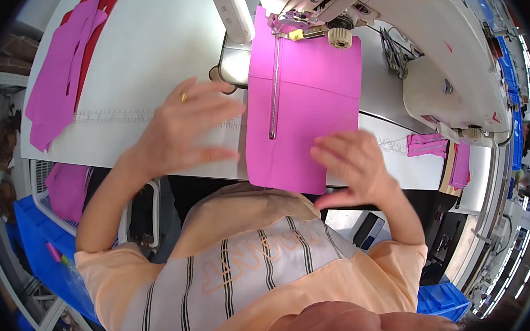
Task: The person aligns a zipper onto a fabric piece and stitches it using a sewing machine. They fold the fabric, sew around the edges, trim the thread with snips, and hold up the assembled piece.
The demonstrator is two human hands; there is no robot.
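A pink fabric panel (320, 114) lies under the head of a white sewing machine (453, 20), its near edge hanging over the table's front. A metal zipper (276, 90) runs lengthwise along its left part, the far end at the presser foot (277, 31). My left hand (181, 128), a ring on one finger, is just left of the panel, open with fingers spread and slightly blurred. Over the panel's near right corner is my right hand (358, 167), open, thumb apart from the fingers; whether it touches the fabric I cannot tell.
Pink and red cut pieces (63, 88) lie at the table's left. Scissors (393, 53) rest beside the machine, and small pink strips (426, 145) sit at the right. A white basket (41, 189) with pink fabric stands at the lower left. Measuring tape markings (115, 115) cross the table.
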